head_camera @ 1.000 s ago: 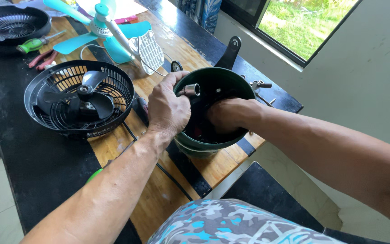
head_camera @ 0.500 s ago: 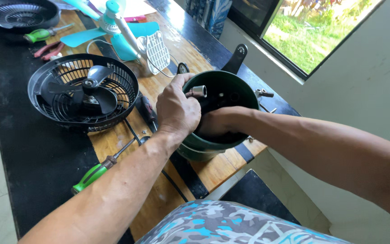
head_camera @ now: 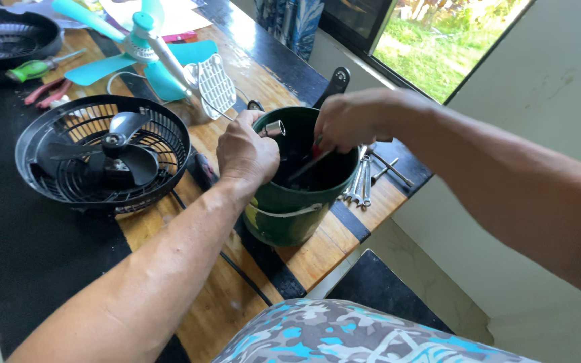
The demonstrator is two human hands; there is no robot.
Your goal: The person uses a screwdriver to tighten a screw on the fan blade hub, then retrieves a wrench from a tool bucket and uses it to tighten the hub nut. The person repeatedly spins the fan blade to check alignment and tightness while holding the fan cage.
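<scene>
The green bucket (head_camera: 290,208) stands on the wooden table (head_camera: 223,296), right of the black fan guard (head_camera: 102,158) and its dark blades. The left hand (head_camera: 247,151) clamps the near rim, seemingly to steady the bucket, and pinches a small metal socket (head_camera: 274,128). Over the opening, the right hand (head_camera: 351,121) closes on a slim red-handled tool (head_camera: 311,161), its shaft angling inside. Wrenches (head_camera: 361,181) lie just beside the bucket.

fan (head_camera: 102,151) left of bucket (head_camera: 290,208) | wrenches (head_camera: 360,180) right | both on table (head_camera: 35,255)
</scene>
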